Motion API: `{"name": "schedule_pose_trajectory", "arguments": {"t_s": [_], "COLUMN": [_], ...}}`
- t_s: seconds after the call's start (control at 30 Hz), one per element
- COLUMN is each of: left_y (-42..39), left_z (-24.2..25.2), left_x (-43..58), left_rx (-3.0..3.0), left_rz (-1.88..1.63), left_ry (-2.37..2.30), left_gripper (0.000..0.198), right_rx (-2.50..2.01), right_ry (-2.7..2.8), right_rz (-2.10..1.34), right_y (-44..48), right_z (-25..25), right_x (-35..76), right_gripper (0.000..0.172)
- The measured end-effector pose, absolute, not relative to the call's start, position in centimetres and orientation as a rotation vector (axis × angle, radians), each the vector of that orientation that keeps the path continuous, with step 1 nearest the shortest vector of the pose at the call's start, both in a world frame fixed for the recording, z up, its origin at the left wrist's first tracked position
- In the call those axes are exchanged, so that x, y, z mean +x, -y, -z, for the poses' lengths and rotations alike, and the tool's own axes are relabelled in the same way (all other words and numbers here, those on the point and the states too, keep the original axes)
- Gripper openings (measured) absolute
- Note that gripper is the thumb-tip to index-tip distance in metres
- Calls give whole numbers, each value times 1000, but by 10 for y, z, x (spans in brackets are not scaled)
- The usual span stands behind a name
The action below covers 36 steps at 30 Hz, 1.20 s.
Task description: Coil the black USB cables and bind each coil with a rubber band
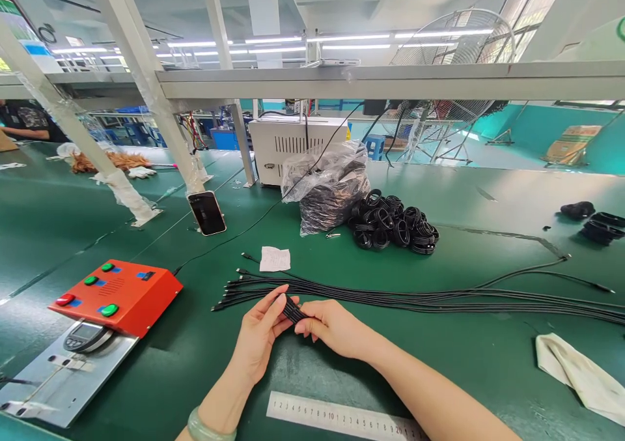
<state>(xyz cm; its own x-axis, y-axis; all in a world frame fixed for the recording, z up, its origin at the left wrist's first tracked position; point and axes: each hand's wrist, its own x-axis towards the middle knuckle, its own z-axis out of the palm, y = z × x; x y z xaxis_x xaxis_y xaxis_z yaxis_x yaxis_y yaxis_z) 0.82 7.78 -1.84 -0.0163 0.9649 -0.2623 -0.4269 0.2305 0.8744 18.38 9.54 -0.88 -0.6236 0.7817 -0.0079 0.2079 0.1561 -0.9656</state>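
clenching black cables (295, 311) in left grip (258, 337) and right grip (332, 328) over a green workbench (166, 389) beneath strip lights (273, 40).

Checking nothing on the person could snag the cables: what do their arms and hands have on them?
The left hand and right hand are bare, without gloves, and neither forearm shows a sleeve. A smooth, pale green bangle sits on the left wrist. The right forearm shows no band or jewellery.

Head-worn, angled down at hands (258, 337) (336, 329)
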Motion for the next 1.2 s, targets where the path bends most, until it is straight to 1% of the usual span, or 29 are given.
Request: {"name": "schedule_pose_trajectory", "arguments": {"t_s": [0.17,0.23,0.33,0.43,0.5,0.57,0.63,0.7,0.8,0.9,0.93,0.97,1.0,1.07,1.1,1.2], "left_y": [-77,-76,-76,-77,-78,-78,-78,-78,-79,-80,-80,-80,-80,-79,-79,-79], "left_z": [17,19,20,18,14,12,11,13,15,15,15,14,15,16,17,20], "left_x": [9,9,9,7,5,3,2,1,0,-1,-1,0,0,1,2,2], "left_rx": [677,677,675,687,706,715,711,703,696,685,683,681,680,677,676,680], "left_rz": [-1249,-1248,-1228,-1202,-1189,-1149,-1073,-1013,-1013,-1038,-1045,-1051,-1056,-1064,-1067,-1060], "left_ry": [-1014,-1008,-1002,-983,-946,-914,-920,-946,-945,-927,-920,-914,-908,-905,-906,-910], "left_gripper": [46,46,46,51,54,53,51,48,38,33,33,32,32,31,30,30], "right_rx": [-783,-778,-834,-843,-834,-867,-960,-1055,-1115,-1076,-1054,-1038,-1035,-1083,-1125,-1218], "right_ry": [1777,1788,1905,2086,2241,2363,2420,2447,2473,2421,2387,2349,2313,2241,2207,2121], "right_rz": [-1701,-1711,-1655,-1453,-1203,-920,-686,-529,-444,-534,-582,-627,-664,-705,-711,-700], "right_y": [-99,-99,-99,-100,-101,-101,-100,-99,-96,-93,-92,-91,-89,-88,-87,-87], "right_z": [5,5,3,-5,-11,-17,-20,-21,-22,-26,-27,-28,-29,-27,-25,-17], "right_x": [187,187,189,194,199,203,206,207,208,209,209,208,207,201,198,189], "right_gripper": [24,22,15,13,13,12,18,26,34,44,44,42,36,16,9,15]}}
